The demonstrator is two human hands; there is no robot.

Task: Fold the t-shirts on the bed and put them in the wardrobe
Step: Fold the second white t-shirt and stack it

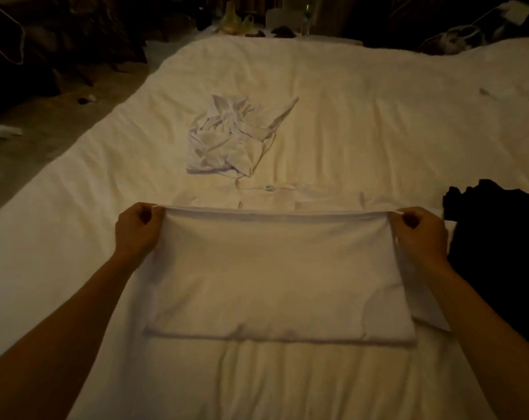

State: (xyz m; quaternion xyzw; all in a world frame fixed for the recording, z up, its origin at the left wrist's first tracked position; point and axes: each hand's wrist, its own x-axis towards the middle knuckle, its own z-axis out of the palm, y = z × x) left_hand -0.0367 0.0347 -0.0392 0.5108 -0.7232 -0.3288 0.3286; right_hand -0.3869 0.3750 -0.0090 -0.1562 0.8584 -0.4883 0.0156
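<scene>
White t-shirt (275, 268) on bed (378, 131), mid-fold: left hand (137, 230) and right hand (417, 233) pinch far corners; next, carry edge over, aligned

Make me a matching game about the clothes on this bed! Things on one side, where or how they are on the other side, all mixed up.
Things
1. flat white t-shirt
2. crumpled white t-shirt
3. black clothing

Where or how
A. a dark heap at the right edge of the bed
B. pinched at its far corners by the left hand and the right hand
C. bunched up farther away, in the middle

Pairs: 1-B, 2-C, 3-A
</scene>
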